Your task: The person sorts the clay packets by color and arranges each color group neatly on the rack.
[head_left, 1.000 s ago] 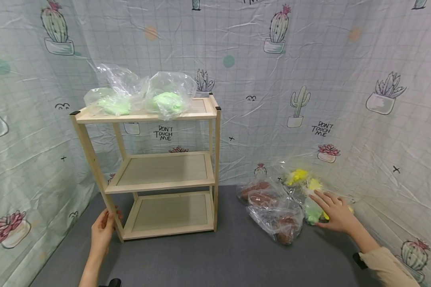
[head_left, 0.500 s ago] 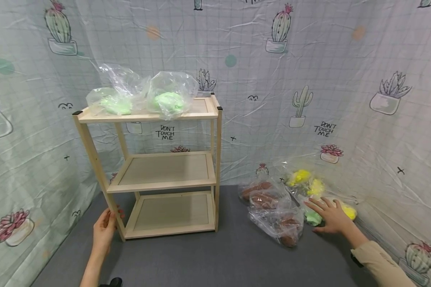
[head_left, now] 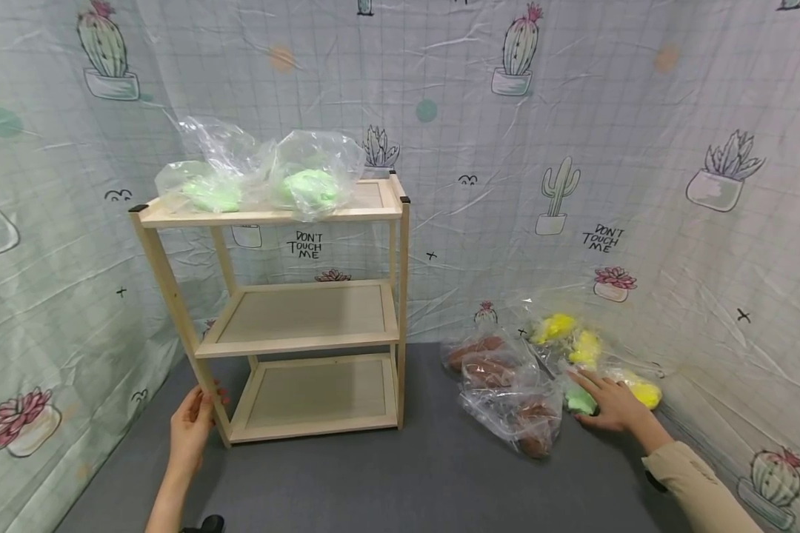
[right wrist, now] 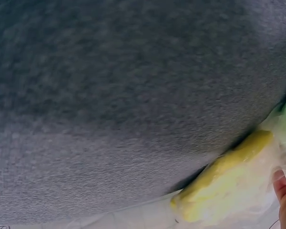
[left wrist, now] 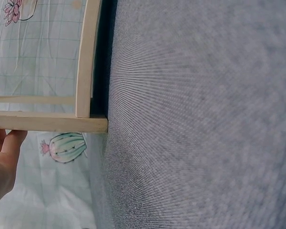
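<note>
A small wooden shelf (head_left: 313,346) with three tiers stands left of centre in the head view. My left hand (head_left: 192,426) grips its front left leg near the bottom, thumb on the near side and fingertips showing beyond. The left wrist view also has the fingers around that leg (left wrist: 52,122). On the right, my right hand (head_left: 615,409) reaches over a light green item in a clear plastic bag (head_left: 578,400), fingers extended and touching the plastic. A yellow bagged item (right wrist: 229,174) lies beside that hand in the right wrist view.
Two light green bagged items (head_left: 311,187) rest on the shelf's top tier. Several brown bagged items (head_left: 490,370) lie between the shelf and my right hand, with more yellow bagged items (head_left: 585,348) behind it. Cactus-print cloth (head_left: 440,148) encloses the grey surface (head_left: 427,481).
My right hand has drawn back slightly from the yellow bags and come down closer over the green bagged item, its fingers less spread. My left hand stays on the shelf leg.
</note>
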`<state>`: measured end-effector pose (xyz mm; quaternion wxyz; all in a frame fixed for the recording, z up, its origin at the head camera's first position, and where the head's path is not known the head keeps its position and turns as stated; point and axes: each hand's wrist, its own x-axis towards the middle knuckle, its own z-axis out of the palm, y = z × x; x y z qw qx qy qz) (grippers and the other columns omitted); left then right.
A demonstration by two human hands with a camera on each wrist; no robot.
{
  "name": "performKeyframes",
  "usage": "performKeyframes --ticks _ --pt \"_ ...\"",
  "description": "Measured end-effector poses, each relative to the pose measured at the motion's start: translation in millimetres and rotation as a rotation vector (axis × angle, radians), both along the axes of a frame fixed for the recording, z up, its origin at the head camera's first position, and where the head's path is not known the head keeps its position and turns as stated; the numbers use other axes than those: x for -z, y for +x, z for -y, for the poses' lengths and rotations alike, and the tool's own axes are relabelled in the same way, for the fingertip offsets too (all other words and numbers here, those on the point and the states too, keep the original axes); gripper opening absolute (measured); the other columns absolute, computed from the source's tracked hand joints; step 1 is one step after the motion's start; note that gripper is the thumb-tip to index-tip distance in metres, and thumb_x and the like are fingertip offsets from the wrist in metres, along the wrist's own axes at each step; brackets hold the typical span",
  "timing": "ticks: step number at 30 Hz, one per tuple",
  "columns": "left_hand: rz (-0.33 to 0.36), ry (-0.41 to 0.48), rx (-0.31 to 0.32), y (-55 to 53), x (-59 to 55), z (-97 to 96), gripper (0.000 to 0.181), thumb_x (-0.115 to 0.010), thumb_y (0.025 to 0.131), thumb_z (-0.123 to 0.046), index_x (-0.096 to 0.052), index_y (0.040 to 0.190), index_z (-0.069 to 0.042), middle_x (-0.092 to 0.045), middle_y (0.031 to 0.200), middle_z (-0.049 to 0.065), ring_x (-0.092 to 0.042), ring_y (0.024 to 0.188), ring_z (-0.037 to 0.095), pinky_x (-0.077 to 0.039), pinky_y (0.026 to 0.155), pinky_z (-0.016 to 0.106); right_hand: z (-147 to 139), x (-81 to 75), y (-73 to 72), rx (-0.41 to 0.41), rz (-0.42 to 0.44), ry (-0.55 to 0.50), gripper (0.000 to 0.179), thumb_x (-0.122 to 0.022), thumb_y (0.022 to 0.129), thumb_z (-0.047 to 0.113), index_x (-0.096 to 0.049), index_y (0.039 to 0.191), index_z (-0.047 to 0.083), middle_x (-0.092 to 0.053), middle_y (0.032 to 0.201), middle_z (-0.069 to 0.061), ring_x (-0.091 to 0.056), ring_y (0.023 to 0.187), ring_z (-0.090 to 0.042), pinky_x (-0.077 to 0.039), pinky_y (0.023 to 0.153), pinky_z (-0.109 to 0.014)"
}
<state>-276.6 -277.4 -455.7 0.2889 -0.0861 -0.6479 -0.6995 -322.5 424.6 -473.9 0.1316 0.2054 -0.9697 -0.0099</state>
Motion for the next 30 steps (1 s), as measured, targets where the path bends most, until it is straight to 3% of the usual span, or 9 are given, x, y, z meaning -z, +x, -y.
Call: performKeyframes --ticks 6,12,19,26,30 --pt "-0.005 0.017 -0.002 0.1 -0.3 -0.7 0.022 -0.041 0.093 -0.003 -0.055 0.11 -0.002 -0.066 0.087 -0.012 -0.064 0.076 -0.001 -0.047 0.062 0.013 4 3.1 -4.2 -0.017 -0.027 0.01 0.068 -0.069 0.07 0.038 -0.046 0.126 0.006 -0.052 0.118 -0.023 -0.052 0.099 -0.043 -0.037 0.077 -0.057" --pt "-0.003 -0.012 -0.019 0.0 -0.7 -0.9 0.024 -0.041 0.093 -0.004 -0.052 0.112 0.005 -0.066 0.087 -0.013 -0.063 0.077 -0.002 -0.047 0.062 0.013 14 0.5 -3.0 -0.001 -0.016 0.017 0.067 -0.069 0.068 0.042 -0.054 0.119 0.002 -0.056 0.112 -0.022 -0.051 0.098 -0.046 -0.038 0.08 -0.057" --pt "-0.009 0.011 -0.008 -0.4 -1.0 -0.9 0.022 -0.04 0.093 -0.004 -0.054 0.11 0.001 -0.066 0.087 -0.013 -0.063 0.077 -0.002 -0.047 0.063 0.013 19 -2.3 0.1 -0.003 -0.025 0.055 0.063 -0.069 0.069 0.041 -0.055 0.118 0.005 -0.058 0.107 -0.018 -0.052 0.093 -0.041 -0.038 0.075 -0.057" --pt "-0.007 0.001 -0.001 -1.1 -0.2 0.2 0.022 -0.04 0.093 -0.003 -0.054 0.11 -0.004 -0.066 0.087 -0.014 -0.063 0.077 -0.003 -0.047 0.062 0.012 15 2.4 5.2 -0.089 -0.159 0.102 0.061 -0.073 0.064 0.04 -0.059 0.113 0.006 -0.057 0.098 -0.012 -0.051 0.087 -0.033 -0.039 0.073 -0.052" --pt "0.007 -0.005 -0.004 -1.3 0.7 0.9 0.022 -0.04 0.093 -0.004 -0.055 0.109 -0.008 -0.066 0.087 -0.015 -0.063 0.077 -0.003 -0.047 0.063 0.012 13 3.1 8.3 -0.092 -0.189 0.117 0.062 -0.074 0.063 0.04 -0.059 0.113 0.007 -0.058 0.101 -0.013 -0.051 0.088 -0.034 -0.039 0.074 -0.052"
